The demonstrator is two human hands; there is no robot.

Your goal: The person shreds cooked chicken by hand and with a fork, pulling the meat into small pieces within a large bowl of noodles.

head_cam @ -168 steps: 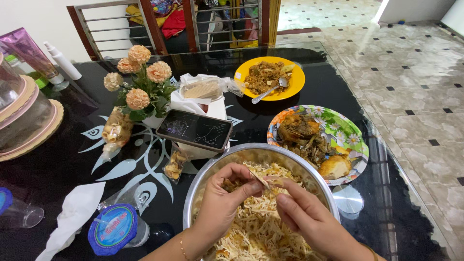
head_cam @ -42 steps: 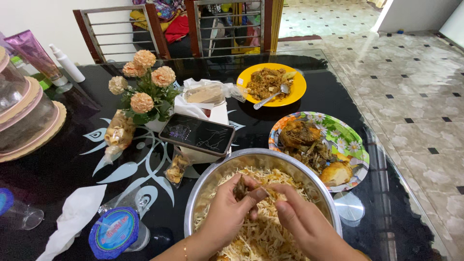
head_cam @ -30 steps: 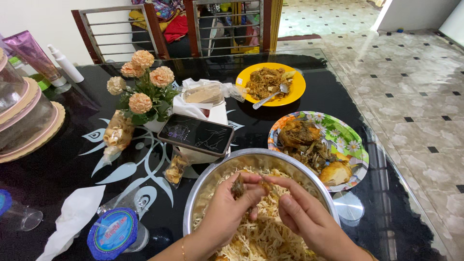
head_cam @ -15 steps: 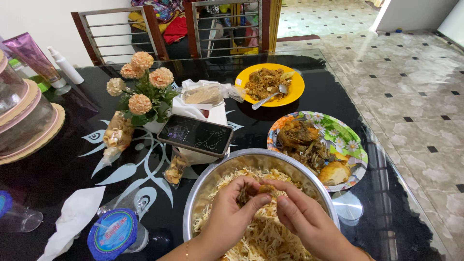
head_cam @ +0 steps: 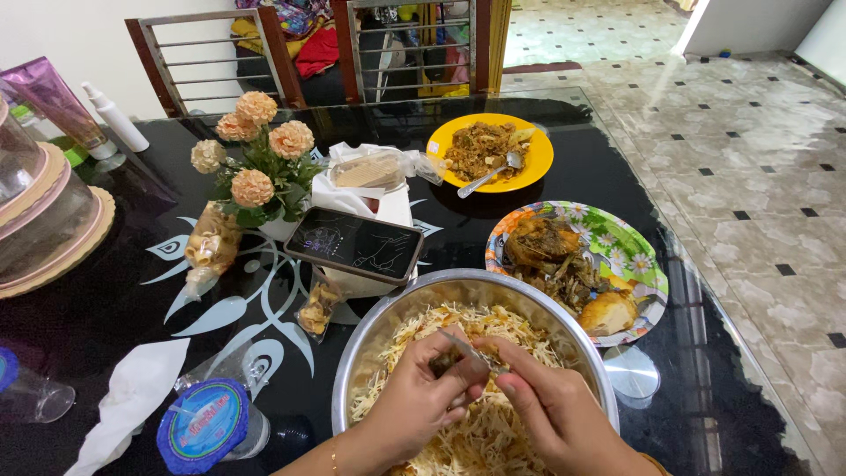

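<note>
Table of glossy black glass [head_cam: 106, 300] bears my round steel bowl of pale shredded food [head_cam: 388, 313]. Over that bowl, my left hand [head_cam: 414, 401] now pinches a thin pale strip [head_cam: 470, 353], lifted since a moment ago; my right hand [head_cam: 551, 414] pulls its other end, tearing it finer.

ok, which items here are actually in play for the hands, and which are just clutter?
In play:
left hand
right hand
dark piece pinched between them
steel bowl of pale shreds

Lying about:
phone
flowers
yellow plate with spoon
floral plate
sealed cup
tissue
snack bags
</note>
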